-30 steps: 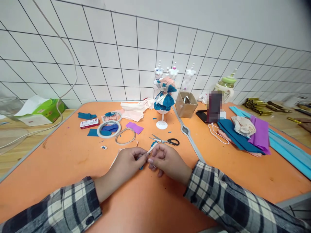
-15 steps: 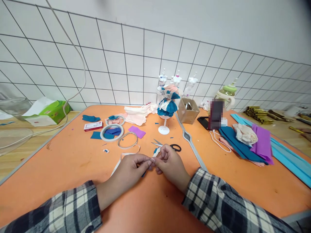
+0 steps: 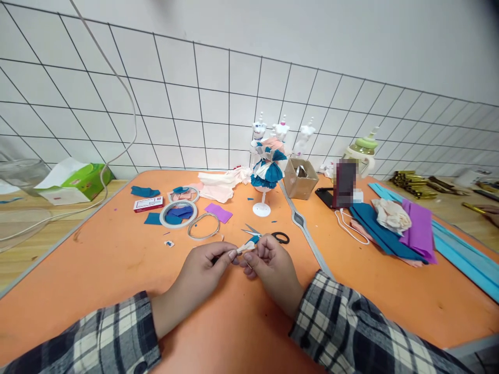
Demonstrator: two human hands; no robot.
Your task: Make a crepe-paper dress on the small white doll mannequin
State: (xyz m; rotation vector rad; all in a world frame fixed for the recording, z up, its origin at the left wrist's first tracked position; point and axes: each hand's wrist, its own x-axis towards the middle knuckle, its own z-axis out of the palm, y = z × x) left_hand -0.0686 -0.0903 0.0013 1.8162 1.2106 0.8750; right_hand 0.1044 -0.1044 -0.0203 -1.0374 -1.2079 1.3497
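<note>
My left hand [image 3: 205,270] pinches the end of a small white and blue crepe paper piece [image 3: 247,246] between thumb and fingers. Close on its right, my right hand [image 3: 275,270] has its fingers curled and pinched together; what they hold is hidden. Just beyond my hands lie black-handled scissors [image 3: 280,238], blades partly open and pointing left. Farther back stands a small dress form on a white base [image 3: 261,209], dressed in blue, white and pink crinkled paper.
To the left lie rolls of tape [image 3: 178,224], a red and white box [image 3: 148,204] and a purple paper piece [image 3: 219,213]. A cardboard box [image 3: 300,182] and a phone [image 3: 345,184] stand at the back right. Folded blue paper [image 3: 384,235] lies right.
My hands have drawn slightly apart, and the white and blue paper piece now shows between them. The pale strip behind my left hand has mostly gone from sight.
</note>
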